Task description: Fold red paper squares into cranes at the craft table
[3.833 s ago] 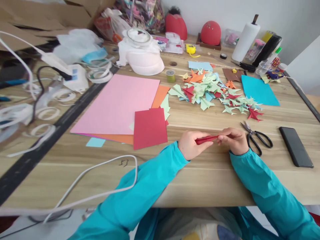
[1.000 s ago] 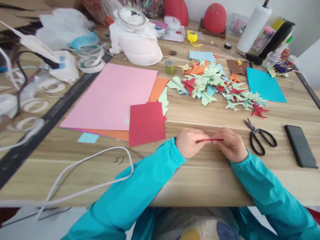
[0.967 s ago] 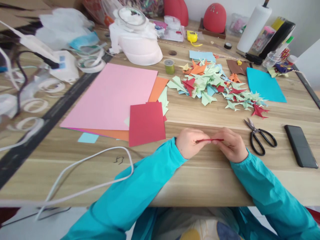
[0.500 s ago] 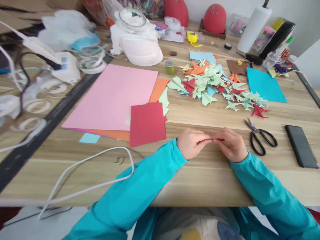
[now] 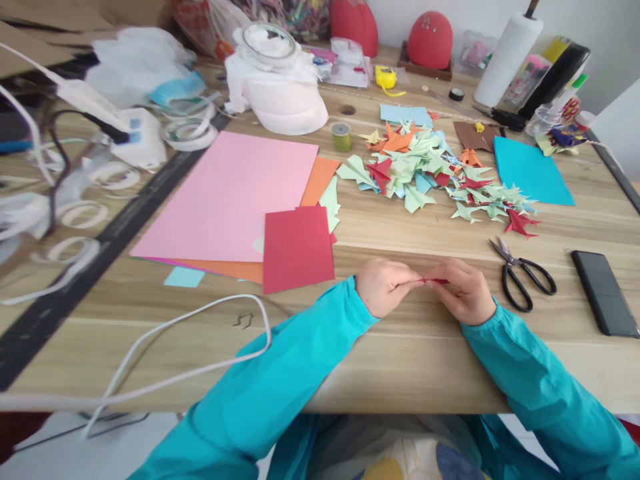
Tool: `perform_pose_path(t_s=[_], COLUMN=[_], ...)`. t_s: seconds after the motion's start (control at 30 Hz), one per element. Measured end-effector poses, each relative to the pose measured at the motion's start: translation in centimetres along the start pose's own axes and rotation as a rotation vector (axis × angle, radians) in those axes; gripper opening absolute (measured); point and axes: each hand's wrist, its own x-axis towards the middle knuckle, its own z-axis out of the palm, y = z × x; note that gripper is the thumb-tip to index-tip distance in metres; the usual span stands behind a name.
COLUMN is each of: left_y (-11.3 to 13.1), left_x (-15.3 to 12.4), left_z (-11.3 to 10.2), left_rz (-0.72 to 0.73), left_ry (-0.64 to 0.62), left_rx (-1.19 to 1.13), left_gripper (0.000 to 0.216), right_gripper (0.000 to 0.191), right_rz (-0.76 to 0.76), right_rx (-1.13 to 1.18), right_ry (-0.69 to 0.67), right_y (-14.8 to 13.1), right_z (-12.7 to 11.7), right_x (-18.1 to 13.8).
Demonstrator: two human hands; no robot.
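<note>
My left hand (image 5: 383,287) and my right hand (image 5: 463,290) meet just above the wooden table (image 5: 400,360), near its front edge. Both pinch a small folded piece of red paper (image 5: 434,281) between their fingertips; only a thin sliver of it shows between the hands. A dark red sheet (image 5: 298,248) lies to the left of my left hand. Black-handled scissors (image 5: 524,273) lie to the right of my right hand.
A pink sheet (image 5: 230,197) over an orange one lies left of centre. A pile of folded paper shapes (image 5: 430,177) sits behind my hands, a blue sheet (image 5: 531,170) beyond it. A black phone (image 5: 605,293) lies far right. A white cable (image 5: 190,347) loops at front left.
The hands have drawn closer together along the red paper, so less of it shows between them. The view has shifted slightly.
</note>
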Motion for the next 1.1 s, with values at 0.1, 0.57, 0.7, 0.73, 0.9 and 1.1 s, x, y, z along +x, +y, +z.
perform_pose_path(t_s=[0.1,0.57,0.7,0.73,0.9,1.1], left_y=[0.22,0.71,0.42,0.37,0.31,0.27], left_x=[0.02,0.31,0.31,0.31,0.26,0.12], left_z=[-0.01,-0.54,-0.69,-0.73,-0.66,-0.28], left_rz=[-0.099,-0.301,-0.206,-0.189,-0.149,-0.072], left_ry=[0.055,0.111,0.075,0.064,0.098,0.207], left_rx=[-0.058,-0.159,-0.107,-0.1,-0.062,-0.007], left_gripper=[0.016,0.02,0.023,0.024,0.022,0.035], right_gripper=[0.012,0.01,0.009,0.009,0.011,0.011], right_rz=[0.011,0.131,0.161,0.168,0.231,0.326], right_rx=[0.009,0.042,0.042,0.046,0.09,0.164], right_ry=[0.007,0.049,0.043,0.039,0.031,0.05], right_y=[0.03,0.2,0.36,0.38,0.36,0.18], right_z=[-0.09,-0.45,-0.42,-0.41,-0.42,-0.54], right_x=[-0.01,-0.15,-0.21,-0.21,-0.13,-0.11])
